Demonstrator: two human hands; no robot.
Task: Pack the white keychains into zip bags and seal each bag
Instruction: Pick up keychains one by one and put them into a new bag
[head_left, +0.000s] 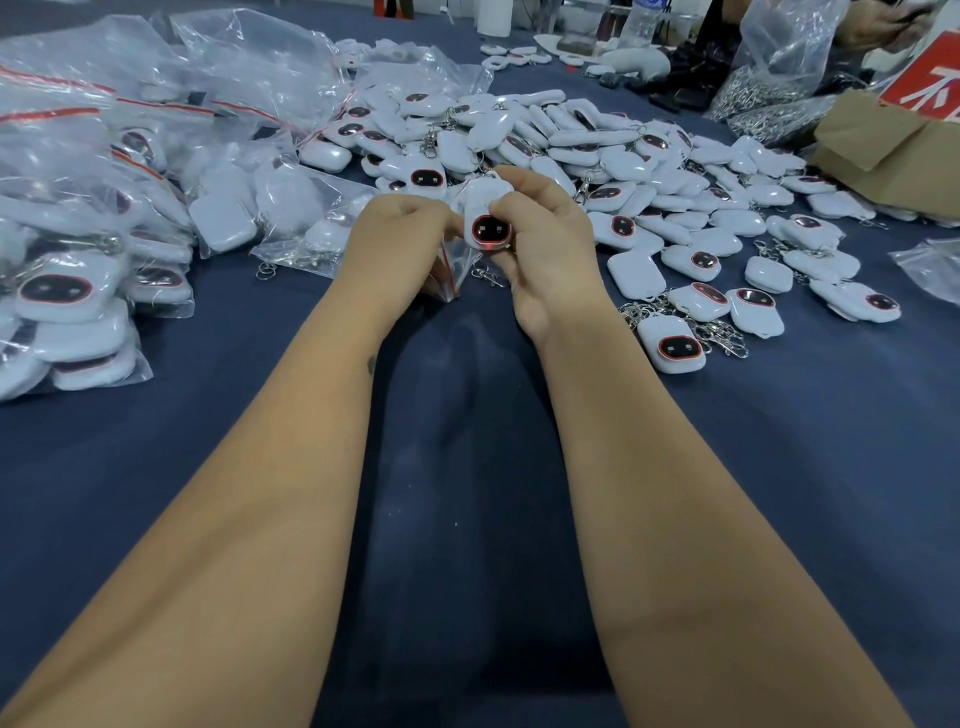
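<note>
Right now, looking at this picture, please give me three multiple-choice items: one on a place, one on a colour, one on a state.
1. Where do the filled zip bags lie?
A. on the person's left
B. on the person's right
C. inside the cardboard box

2. What colour is the table cover?
A. red
B. dark blue
C. yellow

3. What is the right hand doing?
A. resting flat on the cover
B. hanging idle
C. holding a white keychain

Answers:
1. A, the filled bags pile up at the left edge.
2. B, the cloth under both arms is dark blue.
3. C, its fingers curl round the keychain, while the left hand pinches a small zip bag.
</note>
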